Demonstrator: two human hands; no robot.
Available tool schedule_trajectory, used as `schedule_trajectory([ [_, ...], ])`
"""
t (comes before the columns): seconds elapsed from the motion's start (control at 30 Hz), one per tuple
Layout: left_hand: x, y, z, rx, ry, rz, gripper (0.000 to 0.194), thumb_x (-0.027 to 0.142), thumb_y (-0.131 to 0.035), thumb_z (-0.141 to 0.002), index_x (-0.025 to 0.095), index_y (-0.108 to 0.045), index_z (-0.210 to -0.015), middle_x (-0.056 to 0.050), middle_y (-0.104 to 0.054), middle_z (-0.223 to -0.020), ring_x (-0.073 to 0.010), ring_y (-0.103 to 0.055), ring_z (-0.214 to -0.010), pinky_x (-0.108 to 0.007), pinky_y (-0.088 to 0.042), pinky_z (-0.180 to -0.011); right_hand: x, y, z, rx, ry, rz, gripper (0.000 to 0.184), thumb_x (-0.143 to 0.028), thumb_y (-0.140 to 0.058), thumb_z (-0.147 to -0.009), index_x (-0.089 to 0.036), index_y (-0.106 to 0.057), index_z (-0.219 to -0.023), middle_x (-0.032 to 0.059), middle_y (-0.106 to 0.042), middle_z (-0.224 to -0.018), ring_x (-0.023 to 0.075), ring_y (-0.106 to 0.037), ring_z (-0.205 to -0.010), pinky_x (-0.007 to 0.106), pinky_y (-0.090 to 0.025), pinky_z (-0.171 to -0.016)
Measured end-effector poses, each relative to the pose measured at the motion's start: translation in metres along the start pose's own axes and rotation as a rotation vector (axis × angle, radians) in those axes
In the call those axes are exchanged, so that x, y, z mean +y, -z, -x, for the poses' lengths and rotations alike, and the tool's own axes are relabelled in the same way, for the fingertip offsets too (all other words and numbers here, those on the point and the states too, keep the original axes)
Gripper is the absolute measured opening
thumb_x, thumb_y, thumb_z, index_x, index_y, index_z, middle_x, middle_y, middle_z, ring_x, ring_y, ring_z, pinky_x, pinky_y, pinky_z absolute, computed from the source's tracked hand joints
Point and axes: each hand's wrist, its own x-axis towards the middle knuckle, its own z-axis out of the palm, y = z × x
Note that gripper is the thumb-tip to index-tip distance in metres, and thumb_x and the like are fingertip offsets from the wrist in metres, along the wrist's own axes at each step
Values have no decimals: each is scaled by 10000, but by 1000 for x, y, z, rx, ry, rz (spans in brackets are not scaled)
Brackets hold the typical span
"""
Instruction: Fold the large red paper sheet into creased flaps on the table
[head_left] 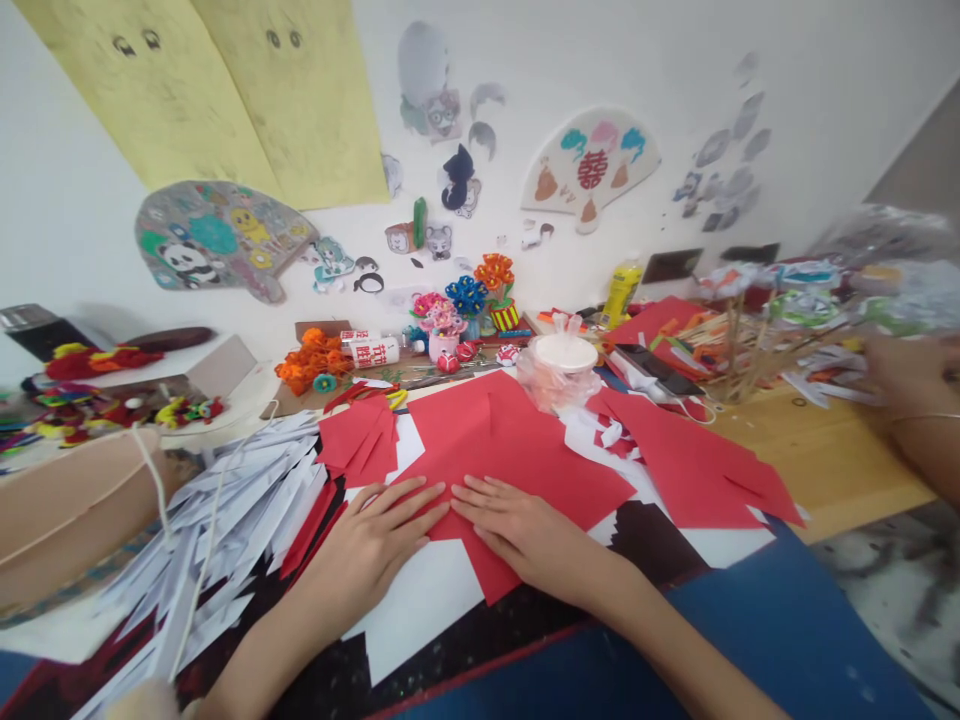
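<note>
Both palms press down on red paper sheets [525, 450] in the middle of the table, their fingertips almost meeting. My left hand [390, 525] lies with fingers stretched out near the left edge of the red paper. My right hand [517, 525] rests flat on it too, fingers extended. Part of the red paper stands up in a fold beyond my hands. White paper [427, 605] sticks out beneath, toward me. A smaller stack of red pieces [360, 440] is to the left, and more red sheets [690, 460] spread to the right.
Folded white paper strips [247, 490] heap at the left beside a beige bag [75, 510]. Behind stand a lidded plastic cup [564, 355], craft flowers [466, 300] and a yellow bottle [622, 290]. A phone [656, 370] lies right of the cup. Another person's hand [911, 385] is at far right.
</note>
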Motion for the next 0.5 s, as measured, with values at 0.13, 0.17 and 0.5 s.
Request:
schedule_trajectory([
  [0.13, -5, 5, 7, 6, 31, 22, 417, 271, -365, -918, 352, -368, -1327, 26, -437, -1381, -199, -372, -1274, -392, -361, -972, 0, 1, 0, -44, -10, 15, 427, -213, -321, -933, -204, -362, -1357, 34, -401, -1386, 155, -315, -1307, 375, -274, -1103],
  [0.17, -8, 7, 11, 4, 33, 22, 415, 257, -361, -918, 346, -378, -1324, 24, -438, -1380, -202, -365, -1278, -393, -361, -972, 0, 1, 0, -49, -13, 20, 426, -215, -318, -933, -204, -363, -1356, 33, -400, -1386, 155, -313, -1308, 377, -275, -1103],
  [0.5, -29, 26, 42, 65, 337, 236, 331, 310, -451, -873, 263, -550, -1186, -42, -581, -1218, -204, -516, -1085, -358, -411, -915, -4, 1, 2, -12, -48, -24, 405, -229, -343, -927, -221, -414, -1325, 16, -426, -1367, 171, -331, -1300, 392, -296, -1091],
])
